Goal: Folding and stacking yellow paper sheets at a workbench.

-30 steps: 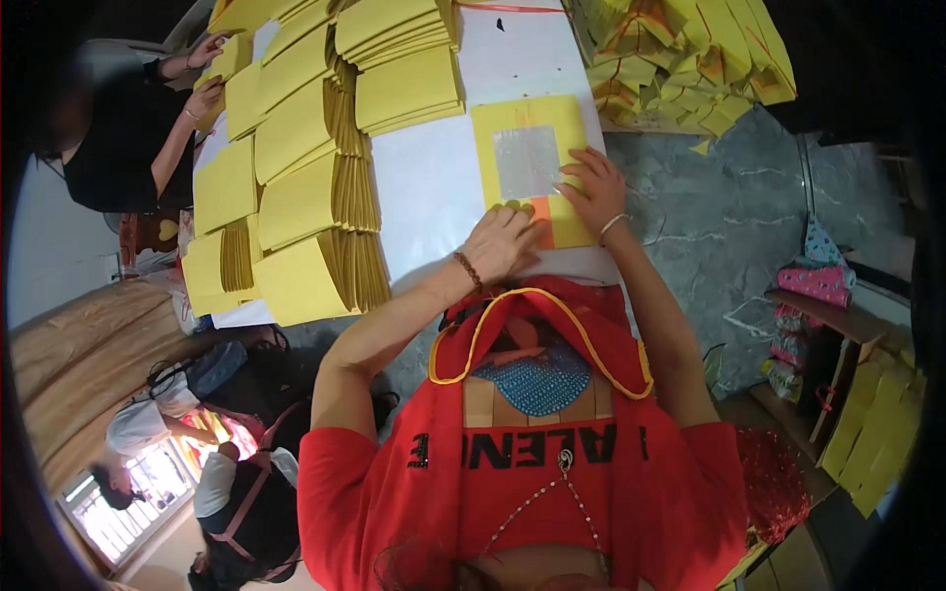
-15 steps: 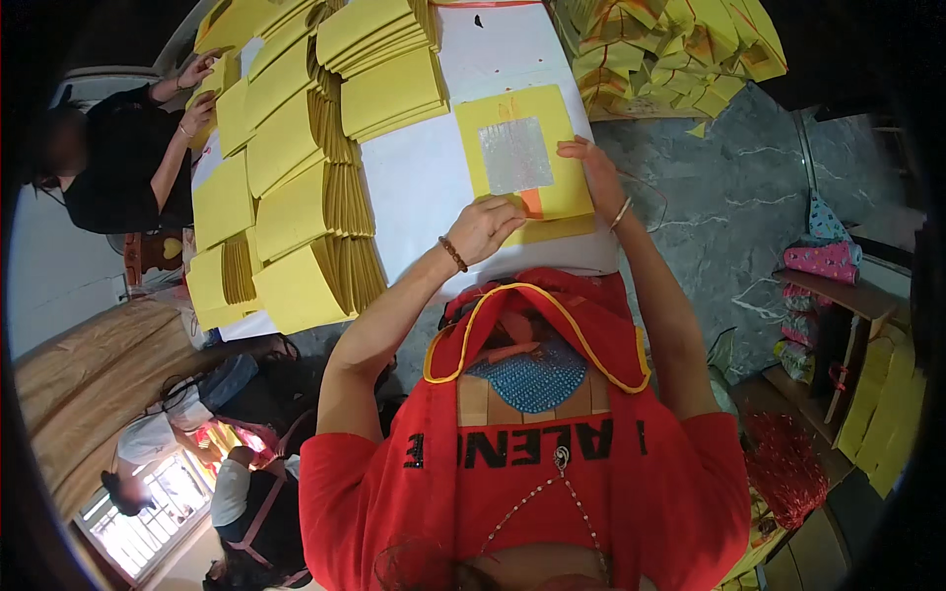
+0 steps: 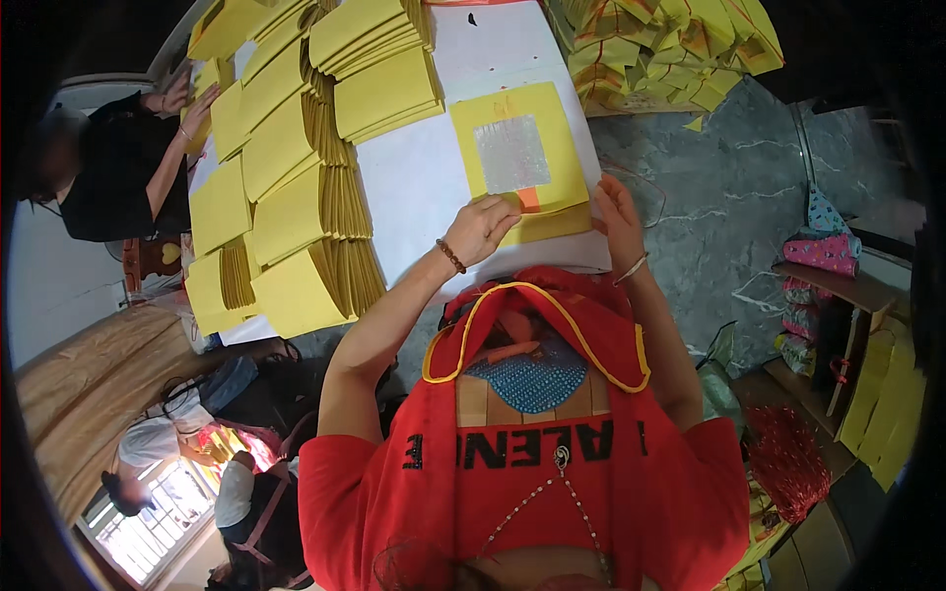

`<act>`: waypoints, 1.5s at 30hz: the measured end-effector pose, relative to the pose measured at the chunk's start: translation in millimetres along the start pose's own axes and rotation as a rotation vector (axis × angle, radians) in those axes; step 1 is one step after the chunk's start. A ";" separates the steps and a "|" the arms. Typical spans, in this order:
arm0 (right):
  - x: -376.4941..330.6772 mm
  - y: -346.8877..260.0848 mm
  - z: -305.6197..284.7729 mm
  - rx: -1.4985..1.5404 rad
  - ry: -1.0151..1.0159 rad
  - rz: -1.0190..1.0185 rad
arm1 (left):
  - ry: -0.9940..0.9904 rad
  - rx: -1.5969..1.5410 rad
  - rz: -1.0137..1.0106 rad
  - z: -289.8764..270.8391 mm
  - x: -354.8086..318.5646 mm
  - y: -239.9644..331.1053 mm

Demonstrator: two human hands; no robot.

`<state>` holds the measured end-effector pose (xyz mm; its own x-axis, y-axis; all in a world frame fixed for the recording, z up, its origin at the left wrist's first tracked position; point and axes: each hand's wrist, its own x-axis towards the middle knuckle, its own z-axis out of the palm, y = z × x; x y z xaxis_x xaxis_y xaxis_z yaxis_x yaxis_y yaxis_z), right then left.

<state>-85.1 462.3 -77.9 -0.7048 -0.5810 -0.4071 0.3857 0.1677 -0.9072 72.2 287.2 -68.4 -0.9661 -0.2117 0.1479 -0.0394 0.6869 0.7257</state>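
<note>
A yellow paper sheet with a silver square and an orange strip lies on the white tabletop in front of me. Its near edge is slightly raised, and another yellow layer shows below it. My left hand pinches that near edge beside the orange strip, fingers closed. At the near right corner, my right hand has its fingers and thumb closed about the paper's edge; the exact grip is partly hidden.
Stacks of folded yellow paper cover the table's left side. A heap of folded yellow papers is at the far right. One person works at the far left, others at lower left. A wooden shelf stands right.
My right hand has slid nearer along the sheet's right edge to its near corner. My left hand stays at the near edge. The person at the far left has shifted their hands.
</note>
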 end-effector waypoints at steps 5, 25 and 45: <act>1.1 -14.7 2.6 0.027 -0.018 0.077 | 0.018 -0.016 -0.025 -0.2 -0.4 -0.9; 12.8 -37.3 29.2 -0.045 -0.286 0.225 | 0.018 0.039 0.042 3.1 -2.3 11.6; 45.0 17.1 8.4 -0.084 -0.129 -0.141 | 0.005 -0.241 -0.216 2.9 0.7 -5.1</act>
<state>-105.2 432.3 -110.8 -0.6638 -0.7000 -0.2633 0.2336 0.1404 -0.9621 71.0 285.6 -73.8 -0.9408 -0.3381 -0.0237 -0.1809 0.4418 0.8787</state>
